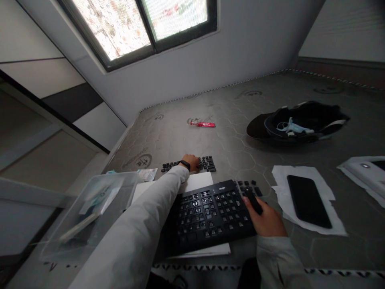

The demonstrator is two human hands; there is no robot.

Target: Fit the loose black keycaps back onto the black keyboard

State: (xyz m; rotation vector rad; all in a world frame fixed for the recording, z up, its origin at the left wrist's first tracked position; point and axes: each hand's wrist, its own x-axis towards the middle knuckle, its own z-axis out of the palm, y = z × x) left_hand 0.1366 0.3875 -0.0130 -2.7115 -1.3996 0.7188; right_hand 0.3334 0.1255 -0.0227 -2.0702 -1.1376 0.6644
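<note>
A black keyboard [210, 212], many of its keycaps off and the sockets bare, lies tilted on white sheets [198, 181] in front of me. My left hand [191, 161], with a dark band at the wrist, reaches past it into loose black keycaps [209, 163]. Its fingers point down and are too small and covered to read. At the keyboard's right edge, my right hand [266, 218] is closed around a black elongated object [254, 200], thumb on top; its exact kind is unclear. A few more loose keycaps [249, 184] lie just beyond that hand.
A clear plastic box [120, 180] with papers and tools stands at left. Farther back lies a red-handled screwdriver [207, 125]. On the right are a dark cap [261, 128] with a face mask inside, a phone [308, 200] on white paper, and a white device [365, 168].
</note>
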